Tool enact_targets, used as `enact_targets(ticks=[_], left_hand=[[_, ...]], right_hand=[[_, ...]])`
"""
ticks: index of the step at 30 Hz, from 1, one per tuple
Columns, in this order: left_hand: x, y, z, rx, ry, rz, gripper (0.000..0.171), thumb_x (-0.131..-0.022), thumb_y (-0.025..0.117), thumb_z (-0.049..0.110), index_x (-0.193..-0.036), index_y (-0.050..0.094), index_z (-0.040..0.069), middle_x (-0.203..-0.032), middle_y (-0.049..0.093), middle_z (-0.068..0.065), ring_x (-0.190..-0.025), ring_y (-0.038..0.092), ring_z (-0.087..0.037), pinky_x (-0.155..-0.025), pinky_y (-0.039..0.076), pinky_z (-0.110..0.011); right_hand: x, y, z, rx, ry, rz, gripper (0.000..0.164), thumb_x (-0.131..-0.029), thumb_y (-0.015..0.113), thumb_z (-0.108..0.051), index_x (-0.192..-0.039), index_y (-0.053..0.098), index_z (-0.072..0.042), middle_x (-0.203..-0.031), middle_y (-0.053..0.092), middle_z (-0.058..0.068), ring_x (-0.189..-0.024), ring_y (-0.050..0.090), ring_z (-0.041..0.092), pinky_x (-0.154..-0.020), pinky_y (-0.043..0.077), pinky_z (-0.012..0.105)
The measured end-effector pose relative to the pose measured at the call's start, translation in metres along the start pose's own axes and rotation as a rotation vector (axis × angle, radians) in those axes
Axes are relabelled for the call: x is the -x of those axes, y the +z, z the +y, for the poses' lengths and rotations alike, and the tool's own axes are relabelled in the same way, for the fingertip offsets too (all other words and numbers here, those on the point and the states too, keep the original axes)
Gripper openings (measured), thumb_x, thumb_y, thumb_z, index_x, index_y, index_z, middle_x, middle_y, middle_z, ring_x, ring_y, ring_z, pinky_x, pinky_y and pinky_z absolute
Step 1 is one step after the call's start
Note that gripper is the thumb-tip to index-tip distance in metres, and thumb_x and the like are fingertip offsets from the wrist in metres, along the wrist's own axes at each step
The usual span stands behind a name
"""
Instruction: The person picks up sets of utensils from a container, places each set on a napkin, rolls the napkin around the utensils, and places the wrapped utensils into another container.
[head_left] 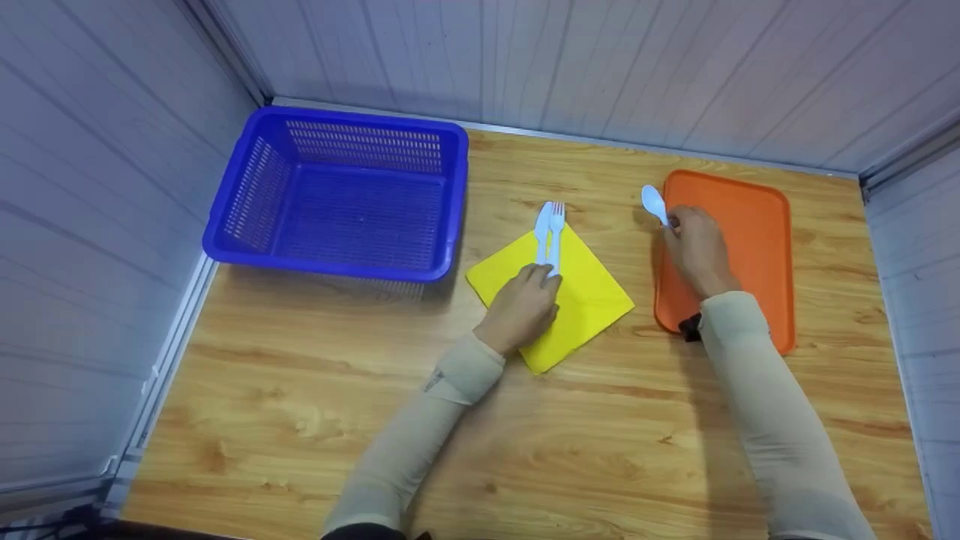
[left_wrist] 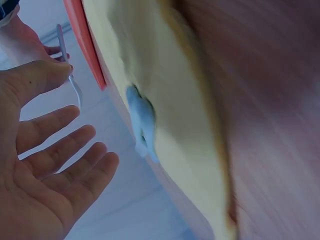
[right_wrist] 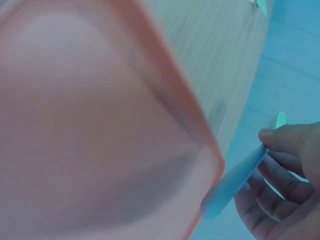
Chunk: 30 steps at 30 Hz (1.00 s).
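A white plastic knife (head_left: 542, 225) and a white fork (head_left: 556, 225) lie side by side on a yellow napkin (head_left: 589, 300), their upper ends reaching past its top corner. My left hand (head_left: 521, 306) hovers over their lower ends; in the left wrist view its fingers (left_wrist: 75, 145) are extended and apart from the cutlery (left_wrist: 142, 122). At the right, my right hand (head_left: 699, 247) pinches a white spoon (head_left: 654, 204) by its handle, thumb on top, bowl pointing away. Hand and spoon are above the left side of an orange tray (head_left: 761, 285).
A blue perforated basket (head_left: 360, 266) stands at the back left, close to the wall panels (head_left: 525, 67). The wooden tabletop (head_left: 300, 420) runs under everything. A small black object (head_left: 690, 328) shows beside the right wrist, over the tray's near edge.
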<state>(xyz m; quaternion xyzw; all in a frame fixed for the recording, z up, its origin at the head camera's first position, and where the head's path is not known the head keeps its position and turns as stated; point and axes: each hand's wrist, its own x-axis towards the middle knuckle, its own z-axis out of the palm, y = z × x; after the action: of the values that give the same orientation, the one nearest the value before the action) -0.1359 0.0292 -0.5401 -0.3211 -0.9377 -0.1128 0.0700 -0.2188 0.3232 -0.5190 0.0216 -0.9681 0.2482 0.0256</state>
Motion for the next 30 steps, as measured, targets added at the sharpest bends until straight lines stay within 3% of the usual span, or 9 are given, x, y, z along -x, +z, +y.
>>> enact_targets(ticks=[4,12,17,30], left_hand=[[0.01,0.002,-0.015,0.019,-0.079,-0.011,0.037,-0.092,0.069,0.017,-0.123,0.065,-0.002,-0.128,0.06,-0.02,-0.117,0.058,-0.035,-0.092,0.054,-0.04],[0.019,0.001,-0.03,0.034,-0.233,-0.135,0.046,-0.092,0.069,0.02,-0.129,0.061,-0.005,-0.134,0.055,-0.025,-0.122,0.053,-0.039,-0.091,0.054,-0.045],[0.021,0.002,-0.033,0.052,-0.262,-0.185,0.047,-0.092,0.07,0.023,-0.13,0.06,-0.005,-0.137,0.053,-0.025,-0.124,0.052,-0.039,-0.092,0.054,-0.046],[0.023,0.003,-0.033,0.089,-0.29,-0.236,0.042,-0.094,0.069,0.023,-0.123,0.062,-0.006,-0.138,0.05,-0.026,-0.126,0.048,-0.041,-0.092,0.054,-0.042]], right_hand=[[-0.003,0.004,-0.009,-0.013,0.014,-0.004,0.022,-0.097,0.061,-0.003,-0.115,0.063,0.009,-0.107,0.062,0.025,-0.097,0.06,0.037,-0.076,0.053,0.049],[-0.008,0.015,-0.032,-0.086,0.097,-0.036,0.03,-0.096,0.063,-0.011,-0.119,0.065,0.007,-0.108,0.067,0.023,-0.095,0.065,0.034,-0.078,0.055,0.048],[-0.008,0.026,-0.045,-0.109,0.132,-0.056,0.032,-0.096,0.063,-0.015,-0.121,0.065,0.005,-0.11,0.067,0.022,-0.095,0.065,0.033,-0.078,0.056,0.047],[-0.006,0.051,-0.067,-0.126,0.159,-0.042,0.03,-0.095,0.063,-0.021,-0.112,0.066,0.004,-0.103,0.068,0.016,-0.087,0.066,0.027,-0.073,0.056,0.04]])
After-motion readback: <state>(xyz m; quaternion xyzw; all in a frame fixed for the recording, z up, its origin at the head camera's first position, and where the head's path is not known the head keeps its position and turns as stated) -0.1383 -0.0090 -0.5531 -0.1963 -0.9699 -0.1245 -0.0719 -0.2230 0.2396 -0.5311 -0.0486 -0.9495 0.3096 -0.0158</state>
